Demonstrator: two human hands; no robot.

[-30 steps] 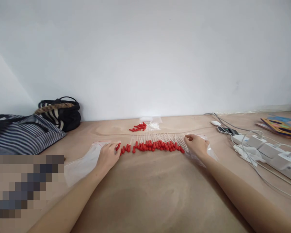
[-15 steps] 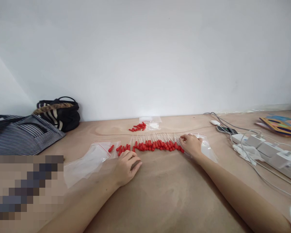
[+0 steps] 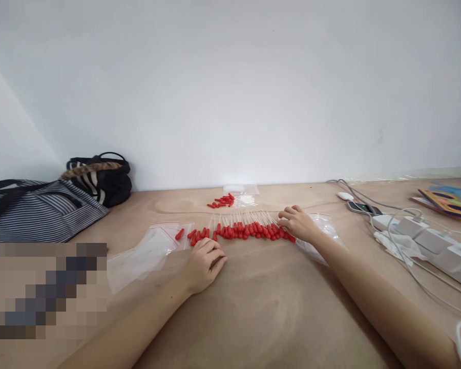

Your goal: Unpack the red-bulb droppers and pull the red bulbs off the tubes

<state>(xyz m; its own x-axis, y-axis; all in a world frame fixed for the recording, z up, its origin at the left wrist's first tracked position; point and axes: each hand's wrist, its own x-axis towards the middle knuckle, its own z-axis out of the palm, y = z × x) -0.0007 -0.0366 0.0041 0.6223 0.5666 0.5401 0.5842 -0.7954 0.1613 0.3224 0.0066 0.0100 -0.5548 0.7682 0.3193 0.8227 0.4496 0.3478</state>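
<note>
Now, left hand (image 3: pixel 204 262): lies on the worktop (image 3: pixel 261 307) close to the person, knuckles up; the grip is curled in toward the palm, and whether anything sits inside it cannot be told.
right hand (image 3: pixel 298 223): at the right end of the row of droppers; the grip is bent, with the fingertips (image 3: pixel 282 221) down on the last few droppers; whether it pinches one cannot be told.
row of droppers (image 3: pixel 246 228): thin clear tubes with red bulbs, laid side by side across the worktop, bulbs toward the person and tubes pointing at the wall; the row runs between the two hands.
loose red bulbs (image 3: pixel 194 236): a few lie at the row's left end, just beyond the left hand's knuckles.
flat clear bags (image 3: pixel 146 251): zip bags with red seal lines, just left of the left hand.
crumpled clear bag (image 3: pixel 325 228): under the right hand and wrist.
small pile of red bulbs (image 3: pixel 221 201): farther back, near the wall, beside a small clear packet (image 3: pixel 241 193).
striped bags (image 3: pixel 42 210): far left, against the wall.
power strip (image 3: pixel 426 238): to the right with white cables, well apart from the right hand.
</note>
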